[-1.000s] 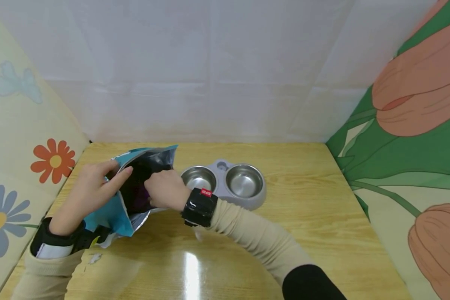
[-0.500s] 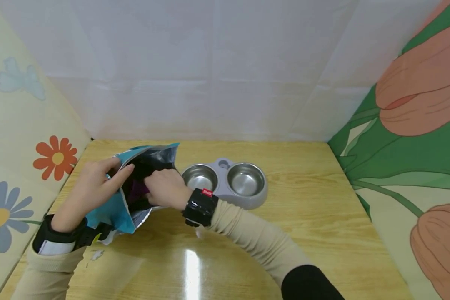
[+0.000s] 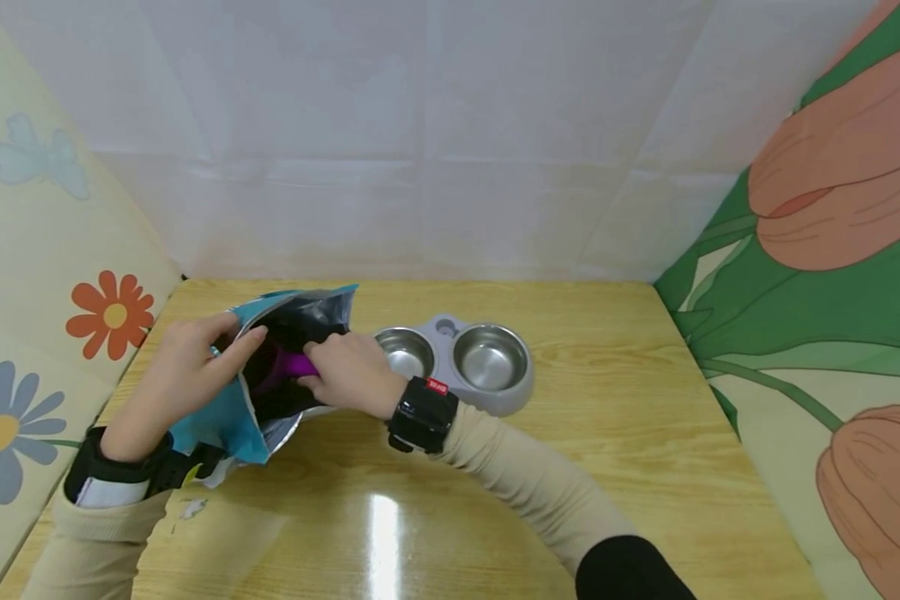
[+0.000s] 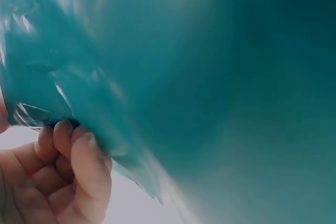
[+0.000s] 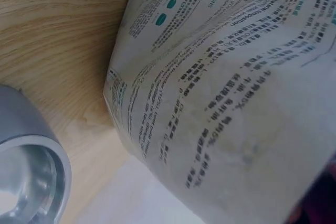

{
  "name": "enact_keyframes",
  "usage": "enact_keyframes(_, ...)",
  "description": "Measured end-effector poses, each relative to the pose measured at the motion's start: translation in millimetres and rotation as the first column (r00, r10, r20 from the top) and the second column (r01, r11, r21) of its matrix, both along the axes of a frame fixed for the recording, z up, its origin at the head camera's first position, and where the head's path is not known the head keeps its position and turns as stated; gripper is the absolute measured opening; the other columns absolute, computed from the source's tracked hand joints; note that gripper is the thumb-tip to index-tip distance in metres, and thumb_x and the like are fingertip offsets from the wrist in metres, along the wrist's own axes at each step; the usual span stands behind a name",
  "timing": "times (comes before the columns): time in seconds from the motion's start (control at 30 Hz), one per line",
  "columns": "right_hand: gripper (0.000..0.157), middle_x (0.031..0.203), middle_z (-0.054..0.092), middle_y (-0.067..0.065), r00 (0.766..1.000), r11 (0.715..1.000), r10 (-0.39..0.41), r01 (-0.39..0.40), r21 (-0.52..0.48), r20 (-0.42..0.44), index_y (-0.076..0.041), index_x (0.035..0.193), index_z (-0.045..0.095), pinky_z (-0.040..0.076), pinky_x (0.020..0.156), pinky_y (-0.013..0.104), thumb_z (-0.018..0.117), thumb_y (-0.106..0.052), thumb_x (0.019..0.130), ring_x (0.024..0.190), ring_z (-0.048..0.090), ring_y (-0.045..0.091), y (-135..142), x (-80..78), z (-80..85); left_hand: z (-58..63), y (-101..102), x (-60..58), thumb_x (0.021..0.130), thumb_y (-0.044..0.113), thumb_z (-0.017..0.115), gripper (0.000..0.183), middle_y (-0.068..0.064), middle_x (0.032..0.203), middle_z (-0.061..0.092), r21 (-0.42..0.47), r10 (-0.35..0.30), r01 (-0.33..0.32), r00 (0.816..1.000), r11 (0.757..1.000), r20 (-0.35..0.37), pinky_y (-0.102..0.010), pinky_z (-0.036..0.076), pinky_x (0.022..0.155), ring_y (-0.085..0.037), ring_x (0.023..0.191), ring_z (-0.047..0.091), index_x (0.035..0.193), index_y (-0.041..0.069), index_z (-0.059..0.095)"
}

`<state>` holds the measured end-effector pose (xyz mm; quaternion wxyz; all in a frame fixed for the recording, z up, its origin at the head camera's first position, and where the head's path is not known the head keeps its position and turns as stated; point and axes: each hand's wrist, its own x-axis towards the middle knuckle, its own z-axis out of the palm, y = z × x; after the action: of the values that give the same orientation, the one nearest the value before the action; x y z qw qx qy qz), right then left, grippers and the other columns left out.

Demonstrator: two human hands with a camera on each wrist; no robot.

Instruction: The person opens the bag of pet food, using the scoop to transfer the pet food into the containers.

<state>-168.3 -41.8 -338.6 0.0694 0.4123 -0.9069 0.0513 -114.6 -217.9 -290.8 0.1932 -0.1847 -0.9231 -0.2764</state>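
Note:
A teal bag [image 3: 225, 425] with a silvery lining stands at the left of the table, its mouth spread wide. My left hand [image 3: 183, 375] grips the bag's left edge, with the thumb over the rim. In the left wrist view, curled fingers [image 4: 86, 169] hold the teal film [image 4: 173, 77]. At the right side of the mouth, my right hand [image 3: 354, 375] grips the handle of a purple scoop [image 3: 296, 365]. The scoop's far end lies in shadow inside the bag, above dark contents. The right wrist view shows the bag's white printed side [image 5: 210, 98].
Right of the bag sits a lilac double bowl stand [image 3: 444, 367] with two steel bowls, the right one [image 3: 491, 357] showing whole. My right wrist and sleeve overlap its front left. A white sheet [image 3: 420, 167] hangs behind the wooden table [image 3: 630, 467]. Painted panels flank both sides.
My right hand has drawn back to the right and slightly up, so more of the purple scoop shows at the bag's mouth. The left hand keeps its hold on the bag.

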Motion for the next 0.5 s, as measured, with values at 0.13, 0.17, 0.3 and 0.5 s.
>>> enact_keyframes(0.13,0.026,0.06,0.049,-0.007,1.0,1.0,-0.011,0.012,-0.021,0.017,-0.017,0.077,0.054,0.035,0.042,0.026,0.057,-0.042,0.087,0.05,0.048,0.009,9,0.3,1.5,-0.7,0,-0.8,0.09,0.022,0.058,0.033,0.004,0.053,0.027,-0.004,-0.001,0.001,1.0,1.0,0.0,-0.025,0.023,0.043,-0.01,0.046,0.029,0.062,0.01,0.045)
enact_keyframes(0.17,0.026,0.06,0.048,-0.007,1.0,1.0,-0.012,0.013,-0.027,0.018,-0.017,0.078,0.054,0.035,0.042,0.026,0.056,-0.042,0.087,0.05,0.048,0.009,11,-0.3,1.4,-0.8,0,-0.9,0.089,0.022,0.058,0.032,0.004,0.053,0.027,-0.005,-0.001,0.001,1.0,1.0,0.001,-0.025,0.024,0.043,-0.01,0.046,0.029,0.062,0.01,0.045)
enact_keyframes(0.3,0.025,0.059,0.048,-0.007,0.999,0.998,-0.009,0.011,-0.061,0.032,-0.017,0.079,0.054,0.034,0.043,0.026,0.057,-0.041,0.087,0.05,0.048,0.009,24,-2.4,2.1,-1.1,0,-1.3,0.089,0.021,0.058,0.031,0.004,0.053,0.029,-0.01,0.0,0.0,1.0,1.0,0.01,-0.025,0.025,0.043,-0.011,0.046,0.031,0.063,0.009,0.046)
enact_keyframes(0.5,0.024,0.061,0.049,-0.006,0.998,0.995,-0.012,0.018,-0.101,0.061,-0.017,0.081,0.054,0.034,0.043,0.026,0.057,-0.04,0.086,0.051,0.048,0.009,39,-3.1,4.6,0.8,0,-1.2,0.089,0.02,0.058,0.032,0.004,0.052,0.028,-0.022,0.009,-0.009,1.0,1.0,0.019,-0.025,0.024,0.043,-0.011,0.045,0.03,0.063,0.01,0.045)
